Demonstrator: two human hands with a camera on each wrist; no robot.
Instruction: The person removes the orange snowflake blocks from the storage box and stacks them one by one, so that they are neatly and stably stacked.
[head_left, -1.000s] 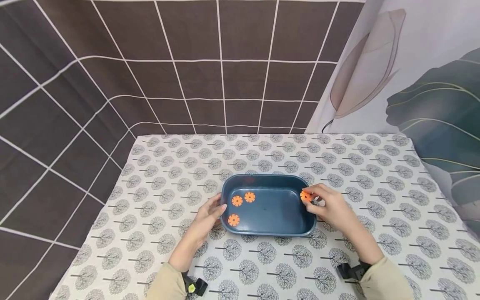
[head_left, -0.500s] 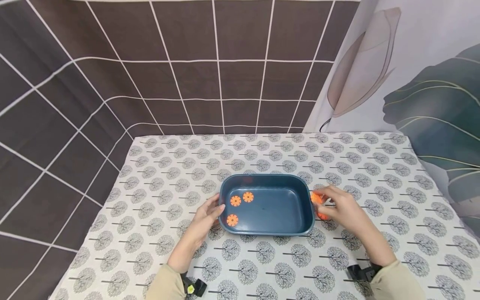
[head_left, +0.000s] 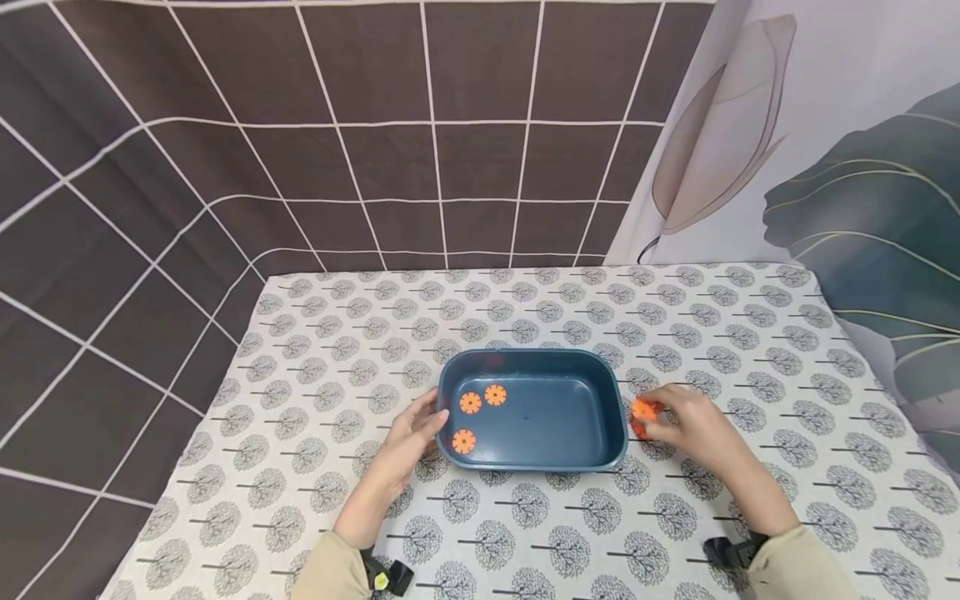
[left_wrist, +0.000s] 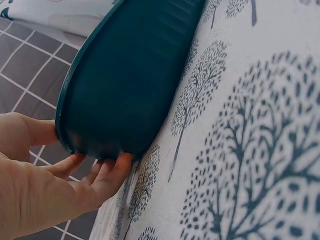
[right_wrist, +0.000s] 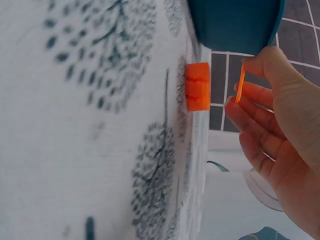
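The left hand [head_left: 408, 435] grips the blue tub [head_left: 536, 425] at its left end, thumb at the rim, fingertips against the outer wall. Just beyond the right end, the right hand [head_left: 693, 423] pinches one thin orange disc [right_wrist: 240, 86] between thumb and fingers — held above an orange stack [right_wrist: 198, 87] on the counter [head_left: 570, 521]. Three notched orange discs [head_left: 470, 403] lie inside the tub, toward its left.
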